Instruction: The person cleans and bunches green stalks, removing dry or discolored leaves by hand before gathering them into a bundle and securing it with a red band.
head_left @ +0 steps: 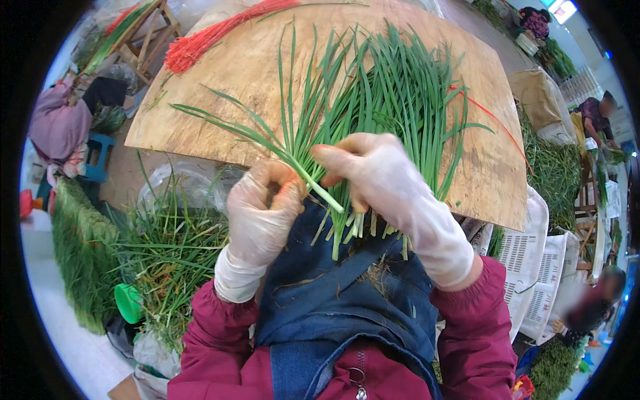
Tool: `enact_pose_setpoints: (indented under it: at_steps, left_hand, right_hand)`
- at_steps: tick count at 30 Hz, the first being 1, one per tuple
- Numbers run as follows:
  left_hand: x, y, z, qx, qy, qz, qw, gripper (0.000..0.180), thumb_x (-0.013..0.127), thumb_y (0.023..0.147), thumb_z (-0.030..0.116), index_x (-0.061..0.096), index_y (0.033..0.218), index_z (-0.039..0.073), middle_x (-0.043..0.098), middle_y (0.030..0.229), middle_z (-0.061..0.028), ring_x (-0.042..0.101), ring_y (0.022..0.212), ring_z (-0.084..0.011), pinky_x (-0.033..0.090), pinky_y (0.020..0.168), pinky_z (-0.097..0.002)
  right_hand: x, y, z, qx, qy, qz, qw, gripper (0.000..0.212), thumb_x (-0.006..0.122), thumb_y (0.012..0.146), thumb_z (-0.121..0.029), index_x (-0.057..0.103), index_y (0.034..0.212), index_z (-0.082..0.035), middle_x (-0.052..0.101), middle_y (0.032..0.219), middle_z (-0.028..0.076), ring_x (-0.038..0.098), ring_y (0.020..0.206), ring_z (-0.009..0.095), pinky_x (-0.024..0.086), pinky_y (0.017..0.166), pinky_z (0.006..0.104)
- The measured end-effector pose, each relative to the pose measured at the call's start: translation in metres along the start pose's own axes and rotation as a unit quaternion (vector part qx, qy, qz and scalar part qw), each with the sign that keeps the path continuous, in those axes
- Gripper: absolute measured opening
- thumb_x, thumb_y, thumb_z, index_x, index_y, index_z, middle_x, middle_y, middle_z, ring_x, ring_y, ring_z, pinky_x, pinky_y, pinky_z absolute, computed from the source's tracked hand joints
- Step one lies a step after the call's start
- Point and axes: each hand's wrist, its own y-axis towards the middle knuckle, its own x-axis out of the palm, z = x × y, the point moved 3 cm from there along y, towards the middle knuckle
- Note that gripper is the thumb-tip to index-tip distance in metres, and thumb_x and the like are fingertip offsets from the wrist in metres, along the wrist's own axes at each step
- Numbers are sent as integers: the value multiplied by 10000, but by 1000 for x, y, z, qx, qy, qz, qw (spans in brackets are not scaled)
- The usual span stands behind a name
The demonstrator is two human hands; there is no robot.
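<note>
A thick spread of garlic chives [407,87] lies on the wooden board, leaves pointing away from me and pale stem ends over the near edge. My left hand [260,207], in a thin whitish glove with stained fingertips, is closed in a pinch on a few stalks. One pale stem [323,193] slants down to the right between my hands. My right hand [393,177], gloved too and slightly blurred, bends its fingers closed around stalks at the near side of the pile; its fingertips are partly hidden. Below, a dark blue apron [347,300] covers my lap, with bits of dry leaf on it.
Red ties [200,48] lie in a bundle at the wooden board's [220,133] far left. Loose leaves [173,260] are heaped left of me, beside a green round container [129,303]. White printed sacks [533,267] stand at right. Other people [593,120] are at work farther right.
</note>
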Motion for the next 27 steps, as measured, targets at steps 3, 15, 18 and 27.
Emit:
enact_pose_setpoints:
  at_steps: [3, 15, 18, 27]
  left_hand:
    - [5, -5, -7, -3, 64, -12, 998, 64, 526, 723, -26, 520, 779, 4, 527, 678, -31, 477, 615, -73, 412, 575, -224]
    - [24, -17, 19, 259, 430, -129, 855, 150, 682, 633, 120, 558, 691, 59, 520, 613, -65, 523, 545, -214, 413, 493, -306]
    - [71, -24, 23, 276, 461, -199, 820, 203, 678, 605, 225, 566, 681, 73, 489, 657, -54, 507, 610, -223, 389, 525, -341]
    - [103, -17, -28, 260, 654, -142, 696, 137, 619, 645, 184, 537, 651, 75, 491, 620, -79, 509, 553, -218, 378, 503, -335]
  right_hand:
    - [18, 17, -1, 11, 59, -107, 992, 302, 615, 752, -194, 589, 899, 68, 569, 627, 59, 411, 404, 60, 310, 374, 205]
    - [-78, -59, 34, -95, 199, 253, 942, 328, 551, 791, -48, 440, 1053, 115, 607, 716, 128, 452, 411, 52, 324, 359, 162]
    - [-75, -59, 54, -40, 180, 239, 953, 326, 560, 784, -37, 443, 1050, 111, 601, 704, 128, 469, 407, 72, 315, 342, 171]
    - [-54, -45, 60, 17, 191, 178, 965, 345, 581, 749, -39, 455, 1027, 122, 597, 697, 121, 474, 424, 87, 365, 394, 197]
